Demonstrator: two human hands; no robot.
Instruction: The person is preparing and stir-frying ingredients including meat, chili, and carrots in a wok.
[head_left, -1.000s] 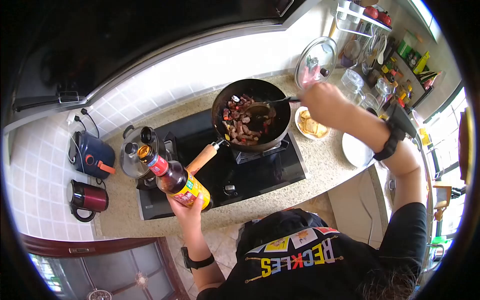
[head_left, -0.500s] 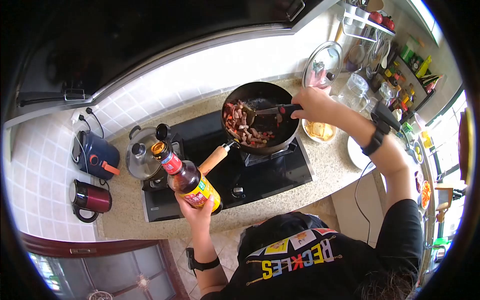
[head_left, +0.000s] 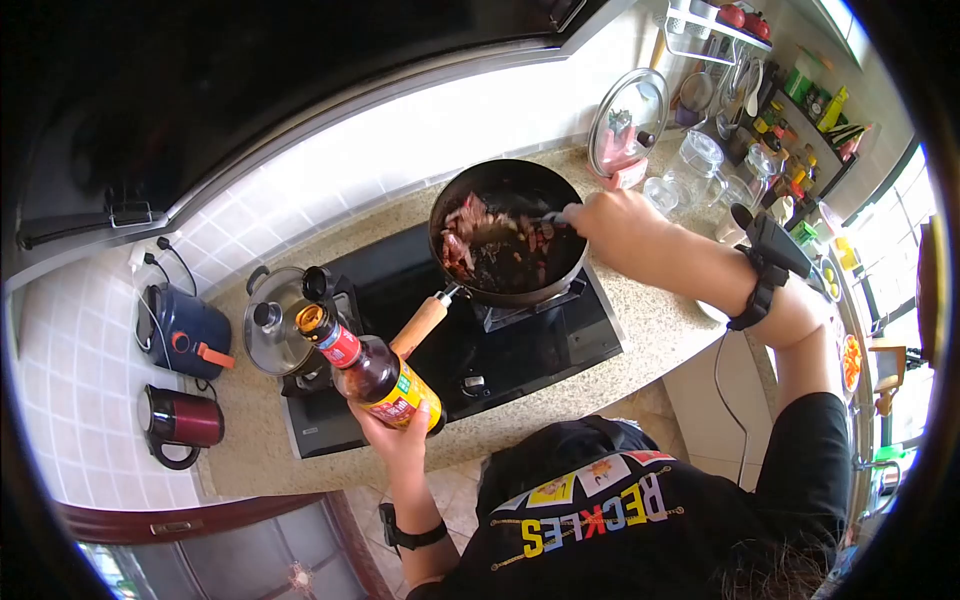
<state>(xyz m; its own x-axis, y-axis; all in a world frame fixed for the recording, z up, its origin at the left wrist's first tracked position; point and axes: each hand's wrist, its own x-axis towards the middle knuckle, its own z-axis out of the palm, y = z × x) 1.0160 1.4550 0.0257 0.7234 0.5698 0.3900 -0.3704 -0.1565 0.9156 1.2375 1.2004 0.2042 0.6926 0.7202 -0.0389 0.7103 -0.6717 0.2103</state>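
Left hand point(head_left: 398, 440) wrapped around the tilted sauce bottle point(head_left: 368, 366) above the hob point(head_left: 540, 345) front, right hand point(head_left: 610, 222) closed on the spatula point(head_left: 548, 216) in the wok point(head_left: 520, 180) — advisable: stir low, steady the bottle neck — spill risk.

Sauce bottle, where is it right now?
In the head view, the sauce bottle is low on the left, tilted in the left hand over the front of the stove, between the lidded pot and the wok's wooden handle.
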